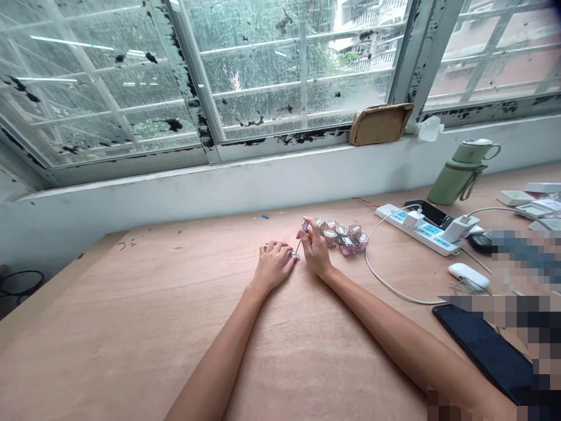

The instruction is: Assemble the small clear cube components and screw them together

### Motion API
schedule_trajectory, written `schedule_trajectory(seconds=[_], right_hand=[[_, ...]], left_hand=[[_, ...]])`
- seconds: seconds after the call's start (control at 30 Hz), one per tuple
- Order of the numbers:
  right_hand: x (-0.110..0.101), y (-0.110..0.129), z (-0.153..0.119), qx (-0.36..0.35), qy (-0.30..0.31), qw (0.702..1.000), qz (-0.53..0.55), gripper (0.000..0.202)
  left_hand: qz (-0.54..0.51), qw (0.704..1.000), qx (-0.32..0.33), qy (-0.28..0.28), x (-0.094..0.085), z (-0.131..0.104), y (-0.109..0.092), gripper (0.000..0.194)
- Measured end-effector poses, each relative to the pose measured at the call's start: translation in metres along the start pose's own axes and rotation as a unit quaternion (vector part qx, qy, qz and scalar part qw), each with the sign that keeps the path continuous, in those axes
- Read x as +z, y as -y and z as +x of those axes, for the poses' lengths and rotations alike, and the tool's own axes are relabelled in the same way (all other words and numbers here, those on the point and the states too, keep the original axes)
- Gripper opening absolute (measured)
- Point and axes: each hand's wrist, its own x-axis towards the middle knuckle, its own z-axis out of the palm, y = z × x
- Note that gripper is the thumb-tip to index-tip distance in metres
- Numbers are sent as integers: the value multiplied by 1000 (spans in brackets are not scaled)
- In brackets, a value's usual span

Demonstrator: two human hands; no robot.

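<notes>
My right hand [315, 251] is closed around a small screwdriver [305, 225] with a purplish handle. Its thin shaft slants down to a small, pale, clear-looking piece [295, 255] on the table. Beside that piece, my left hand [276, 263] lies low with bent fingers, its fingertips pressed against the piece's left side. What the piece is cannot be made out at this size. Just right of my right hand stands a cluster of several small clear hexagonal containers [344, 237] with pale labels; some look pinkish.
A white power strip [421, 228] with chargers and a looping white cable [381, 280] lies to the right. Beyond are a green flask [458, 172], a dark mouse [480, 242] and a white case [468, 275]. A black phone [482, 351] is near my right forearm. A tiny blue piece [265, 216] lies toward the wall.
</notes>
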Motion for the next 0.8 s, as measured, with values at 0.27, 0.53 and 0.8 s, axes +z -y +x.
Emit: schedule_trajectory(seconds=[0.27, 0.53, 0.8], right_hand=[[1, -1, 0, 9, -6, 1000, 15, 41], [0, 1, 0, 8, 5, 1000, 17, 42], [3, -6, 0, 7, 5, 1000, 15, 47]], left_hand=[[0, 1000, 2, -2, 2, 0, 1, 25], [-3, 1000, -1, -1, 2, 0, 1, 25], [-1, 1000, -2, 2, 1, 0, 0, 25]])
